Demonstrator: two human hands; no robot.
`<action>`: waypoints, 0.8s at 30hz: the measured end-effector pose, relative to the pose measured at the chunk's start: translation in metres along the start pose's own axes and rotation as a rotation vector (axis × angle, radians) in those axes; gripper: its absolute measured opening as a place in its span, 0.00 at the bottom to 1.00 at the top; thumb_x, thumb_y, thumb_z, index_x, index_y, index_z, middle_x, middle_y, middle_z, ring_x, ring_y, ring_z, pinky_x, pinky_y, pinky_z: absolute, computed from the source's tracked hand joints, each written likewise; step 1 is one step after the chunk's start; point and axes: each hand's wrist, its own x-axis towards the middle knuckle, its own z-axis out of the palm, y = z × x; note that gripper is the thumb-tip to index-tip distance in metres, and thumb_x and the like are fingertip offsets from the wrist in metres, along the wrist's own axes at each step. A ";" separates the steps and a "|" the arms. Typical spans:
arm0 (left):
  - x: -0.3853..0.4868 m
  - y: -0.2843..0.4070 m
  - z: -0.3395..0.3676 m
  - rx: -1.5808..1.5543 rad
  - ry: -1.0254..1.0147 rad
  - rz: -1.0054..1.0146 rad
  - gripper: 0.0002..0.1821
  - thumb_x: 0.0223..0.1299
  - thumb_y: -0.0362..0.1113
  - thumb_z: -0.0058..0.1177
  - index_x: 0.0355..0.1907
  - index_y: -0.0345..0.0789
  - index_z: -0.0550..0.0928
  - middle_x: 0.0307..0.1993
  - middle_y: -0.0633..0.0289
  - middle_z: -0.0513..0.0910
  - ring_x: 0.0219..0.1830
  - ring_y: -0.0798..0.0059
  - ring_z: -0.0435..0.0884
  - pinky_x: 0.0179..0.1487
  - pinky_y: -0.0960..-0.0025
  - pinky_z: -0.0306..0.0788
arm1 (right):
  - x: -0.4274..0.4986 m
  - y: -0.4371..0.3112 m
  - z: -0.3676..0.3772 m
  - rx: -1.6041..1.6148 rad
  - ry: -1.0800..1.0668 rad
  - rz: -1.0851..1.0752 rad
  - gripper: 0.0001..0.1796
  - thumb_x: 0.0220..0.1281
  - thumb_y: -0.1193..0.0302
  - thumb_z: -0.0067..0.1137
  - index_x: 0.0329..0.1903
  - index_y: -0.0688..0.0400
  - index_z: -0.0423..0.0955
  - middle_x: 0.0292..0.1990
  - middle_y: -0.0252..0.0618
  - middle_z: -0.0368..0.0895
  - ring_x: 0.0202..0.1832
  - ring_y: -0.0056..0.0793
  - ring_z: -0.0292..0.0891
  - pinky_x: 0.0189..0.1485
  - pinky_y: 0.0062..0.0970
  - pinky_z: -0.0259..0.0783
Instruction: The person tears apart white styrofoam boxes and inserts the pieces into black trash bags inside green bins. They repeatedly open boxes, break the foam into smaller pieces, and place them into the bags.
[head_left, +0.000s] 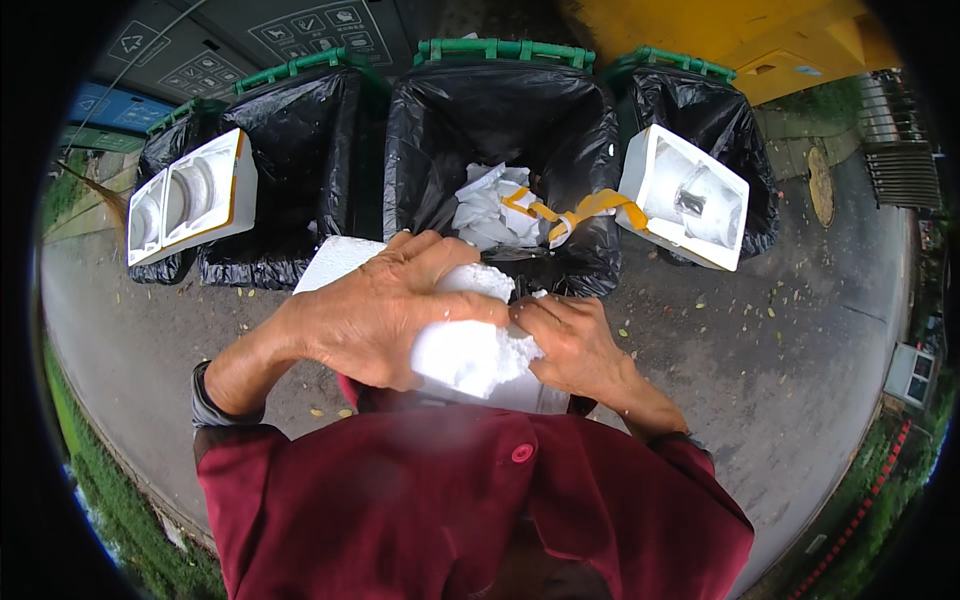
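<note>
My left hand (382, 307) grips a white polystyrene foam block (465, 360) with a ragged, broken edge, close in front of my chest. On the right side of that edge, my right hand (574, 341) is closed on the foam, its fingers curled at the break. Just beyond both hands stands a green bin lined with a black plastic bag (502, 97). White foam scraps (484, 206) lie inside it, and a yellow strap (600, 202) trails over them toward its right side.
Molded foam packaging rests on the lined bins at left (195, 195) and right (686, 195). Another black-lined bin (289, 135) stands left of the middle one. Grey containers (247, 45) and a yellow container (750, 37) are behind. Fallen leaves dot the pavement (750, 337).
</note>
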 end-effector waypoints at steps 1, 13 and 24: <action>0.001 0.000 -0.001 0.006 -0.001 0.030 0.48 0.30 0.36 0.73 0.67 0.54 0.79 0.61 0.48 0.70 0.61 0.47 0.71 0.67 0.52 0.63 | 0.001 0.002 0.001 0.003 0.043 -0.032 0.16 0.38 0.75 0.66 0.36 0.61 0.77 0.32 0.42 0.80 0.30 0.40 0.81 0.31 0.36 0.77; 0.003 0.008 0.023 0.221 0.121 -0.075 0.46 0.35 0.28 0.67 0.69 0.41 0.76 0.54 0.42 0.70 0.55 0.45 0.72 0.61 0.49 0.66 | 0.043 0.055 -0.003 0.524 -0.321 0.133 0.16 0.36 0.79 0.72 0.34 0.63 0.81 0.28 0.50 0.85 0.32 0.50 0.84 0.35 0.36 0.74; 0.004 0.008 -0.020 0.104 0.149 -0.391 0.47 0.30 0.33 0.75 0.64 0.48 0.77 0.62 0.44 0.70 0.66 0.43 0.69 0.67 0.48 0.64 | -0.027 0.123 0.089 1.394 0.002 1.225 0.22 0.73 0.58 0.59 0.58 0.62 0.81 0.64 0.48 0.80 0.65 0.31 0.76 0.64 0.31 0.74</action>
